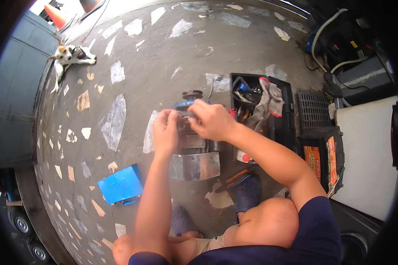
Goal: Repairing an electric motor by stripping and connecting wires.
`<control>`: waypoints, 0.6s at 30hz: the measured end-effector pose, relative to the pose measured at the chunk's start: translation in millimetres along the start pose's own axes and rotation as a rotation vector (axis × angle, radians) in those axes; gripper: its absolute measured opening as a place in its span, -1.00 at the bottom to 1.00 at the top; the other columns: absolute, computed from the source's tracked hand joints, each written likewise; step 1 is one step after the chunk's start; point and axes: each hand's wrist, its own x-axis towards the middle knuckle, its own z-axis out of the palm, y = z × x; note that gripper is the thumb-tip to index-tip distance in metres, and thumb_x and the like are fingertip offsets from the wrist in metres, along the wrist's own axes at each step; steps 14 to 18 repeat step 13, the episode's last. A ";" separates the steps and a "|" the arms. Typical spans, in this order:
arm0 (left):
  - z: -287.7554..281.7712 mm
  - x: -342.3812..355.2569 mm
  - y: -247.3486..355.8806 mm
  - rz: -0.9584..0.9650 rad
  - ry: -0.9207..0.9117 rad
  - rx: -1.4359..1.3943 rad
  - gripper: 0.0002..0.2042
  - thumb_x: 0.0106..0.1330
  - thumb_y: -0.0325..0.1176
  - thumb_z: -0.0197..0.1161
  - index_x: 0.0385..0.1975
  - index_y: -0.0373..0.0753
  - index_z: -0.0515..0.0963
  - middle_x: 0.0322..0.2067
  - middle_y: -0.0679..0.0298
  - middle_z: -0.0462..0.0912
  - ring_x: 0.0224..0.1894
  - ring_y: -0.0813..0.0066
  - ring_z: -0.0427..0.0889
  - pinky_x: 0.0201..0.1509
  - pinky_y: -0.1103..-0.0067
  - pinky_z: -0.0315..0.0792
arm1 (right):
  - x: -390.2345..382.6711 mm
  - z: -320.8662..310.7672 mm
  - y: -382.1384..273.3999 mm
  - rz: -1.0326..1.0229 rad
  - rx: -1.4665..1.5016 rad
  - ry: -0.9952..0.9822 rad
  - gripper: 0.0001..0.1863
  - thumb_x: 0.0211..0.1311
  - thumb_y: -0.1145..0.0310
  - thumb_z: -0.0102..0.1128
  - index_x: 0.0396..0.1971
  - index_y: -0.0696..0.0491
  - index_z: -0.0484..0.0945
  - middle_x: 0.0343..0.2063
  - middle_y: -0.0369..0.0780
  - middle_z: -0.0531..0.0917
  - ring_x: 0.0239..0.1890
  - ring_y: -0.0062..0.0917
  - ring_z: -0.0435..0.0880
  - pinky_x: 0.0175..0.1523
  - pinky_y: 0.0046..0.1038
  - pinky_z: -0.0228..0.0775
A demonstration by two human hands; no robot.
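A small machine stands on the floor before me, with a blue body, a round dark wheel-like part at its far end and a bent shiny metal plate at its near end. My left hand is over its left side, thumb and fingers pinched together. From the right my right hand reaches over its top with fingers curled and closed. Something small and dark lies between the fingertips of both hands, slightly blurred. My hands cover much of the machine's middle.
An open black toolbox with tools and grey gloves stands right of the machine. Left lies a blue case. A black battery and a white panel are farther right. A leashed dog rests far left near an orange cone.
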 end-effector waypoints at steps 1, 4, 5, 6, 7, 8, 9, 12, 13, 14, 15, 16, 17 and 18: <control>-1.9 -0.4 -0.5 0.044 -0.047 -0.035 -0.77 0.55 -0.27 0.22 -0.19 -0.35 0.63 -0.32 0.30 0.70 -0.27 0.55 0.64 -0.12 0.51 0.53 | -1.7 -3.8 3.1 0.034 0.023 0.012 -0.78 0.25 0.39 0.35 -0.16 0.12 0.59 -0.29 -0.11 0.67 -0.41 -0.16 0.75 -0.32 -0.20 0.61; -6.3 -4.4 -10.3 0.147 -0.057 0.026 -0.83 0.46 -0.38 0.31 -0.14 -0.37 0.67 -0.26 0.24 0.73 -0.15 0.44 0.71 -0.02 0.47 0.56 | -5.2 -8.2 11.9 0.085 0.161 0.049 -0.81 0.26 0.38 0.34 -0.20 0.11 0.58 -0.28 -0.11 0.66 -0.32 -0.09 0.75 -0.25 -0.14 0.60; -6.3 -5.7 -12.2 0.235 -0.039 0.119 -0.84 0.42 -0.42 0.35 -0.13 -0.37 0.69 -0.24 0.21 0.74 -0.11 0.40 0.73 0.01 0.45 0.57 | -4.9 -12.9 11.0 0.119 0.175 0.030 -0.82 0.26 0.39 0.35 -0.21 0.12 0.59 -0.27 -0.10 0.66 -0.29 -0.08 0.75 -0.22 -0.15 0.59; -7.8 -6.8 -13.4 0.268 -0.020 0.193 -0.82 0.34 -0.46 0.42 -0.11 -0.34 0.70 -0.20 0.15 0.75 -0.10 0.28 0.75 0.06 0.41 0.58 | -4.5 -15.0 9.7 0.154 0.189 0.011 -0.83 0.26 0.41 0.35 -0.23 0.14 0.59 -0.26 -0.10 0.67 -0.26 -0.07 0.75 -0.18 -0.16 0.58; -4.9 -8.2 -10.1 0.266 -0.024 0.191 -0.82 0.34 -0.46 0.42 -0.11 -0.34 0.70 -0.20 0.15 0.75 -0.10 0.28 0.75 0.06 0.41 0.58 | -6.4 -15.5 10.5 0.158 0.187 0.011 -0.83 0.26 0.41 0.35 -0.23 0.14 0.59 -0.26 -0.10 0.67 -0.26 -0.07 0.75 -0.18 -0.16 0.58; -1.5 -9.7 -6.4 0.285 0.006 0.260 -0.82 0.33 -0.45 0.44 -0.13 -0.32 0.71 -0.20 0.15 0.76 -0.08 0.26 0.75 0.08 0.39 0.57 | -8.5 -16.0 11.1 0.169 0.208 0.022 -0.83 0.27 0.41 0.35 -0.22 0.14 0.61 -0.25 -0.09 0.67 -0.25 -0.06 0.75 -0.17 -0.16 0.58; 1.0 -10.6 -3.0 0.304 0.035 0.329 -0.83 0.31 -0.45 0.46 -0.14 -0.30 0.72 -0.19 0.14 0.77 -0.05 0.24 0.74 0.10 0.37 0.56 | -10.7 -16.7 11.4 0.181 0.230 0.033 -0.83 0.27 0.41 0.35 -0.21 0.15 0.62 -0.24 -0.08 0.67 -0.23 -0.06 0.75 -0.15 -0.17 0.58; -4.4 -9.6 6.5 0.461 -0.073 0.598 -0.83 0.28 -0.45 0.48 -0.15 -0.23 0.75 -0.19 0.14 0.78 0.05 0.20 0.69 0.18 0.33 0.53 | -15.4 -17.4 8.2 0.184 0.194 0.025 -0.75 0.26 0.44 0.41 -0.13 0.22 0.65 -0.25 -0.08 0.72 -0.24 -0.22 0.79 -0.12 -0.30 0.58; -4.1 -10.0 6.5 0.461 -0.074 0.598 -0.83 0.28 -0.45 0.48 -0.15 -0.23 0.75 -0.19 0.14 0.78 0.05 0.20 0.69 0.18 0.33 0.53 | -17.1 -16.3 8.1 0.203 0.174 0.019 -0.72 0.26 0.44 0.42 -0.09 0.23 0.66 -0.22 -0.09 0.73 -0.19 -0.23 0.80 -0.11 -0.32 0.59; -4.1 -10.0 6.5 0.461 -0.074 0.598 -0.83 0.28 -0.45 0.48 -0.15 -0.23 0.75 -0.19 0.14 0.78 0.05 0.20 0.69 0.18 0.33 0.53 | -17.1 -16.3 8.1 0.203 0.174 0.019 -0.72 0.26 0.44 0.42 -0.09 0.23 0.66 -0.22 -0.09 0.73 -0.19 -0.23 0.80 -0.11 -0.32 0.59; -4.1 -10.0 6.5 0.461 -0.074 0.598 -0.83 0.28 -0.45 0.48 -0.15 -0.23 0.75 -0.19 0.14 0.78 0.05 0.20 0.69 0.18 0.33 0.53 | -17.1 -16.3 8.1 0.203 0.174 0.019 -0.72 0.26 0.44 0.42 -0.09 0.23 0.66 -0.22 -0.09 0.73 -0.19 -0.23 0.80 -0.11 -0.32 0.59; -4.1 -10.0 6.5 0.461 -0.074 0.598 -0.83 0.28 -0.45 0.48 -0.15 -0.23 0.75 -0.19 0.14 0.78 0.05 0.20 0.69 0.18 0.33 0.53 | -17.1 -16.3 8.1 0.203 0.174 0.019 -0.72 0.26 0.44 0.42 -0.09 0.23 0.66 -0.22 -0.09 0.73 -0.19 -0.23 0.80 -0.11 -0.32 0.59; -4.1 -10.0 6.5 0.461 -0.074 0.598 -0.83 0.28 -0.45 0.48 -0.15 -0.23 0.75 -0.19 0.14 0.78 0.05 0.20 0.69 0.18 0.33 0.53 | -17.1 -16.3 8.1 0.203 0.174 0.019 -0.72 0.26 0.44 0.42 -0.09 0.23 0.66 -0.22 -0.09 0.73 -0.19 -0.23 0.80 -0.11 -0.32 0.59; -4.1 -10.0 6.5 0.461 -0.074 0.598 -0.83 0.28 -0.45 0.48 -0.15 -0.23 0.75 -0.19 0.14 0.78 0.05 0.20 0.69 0.18 0.33 0.53 | -17.1 -16.3 8.1 0.203 0.174 0.019 -0.72 0.26 0.44 0.42 -0.09 0.23 0.66 -0.22 -0.09 0.73 -0.19 -0.23 0.80 -0.11 -0.32 0.59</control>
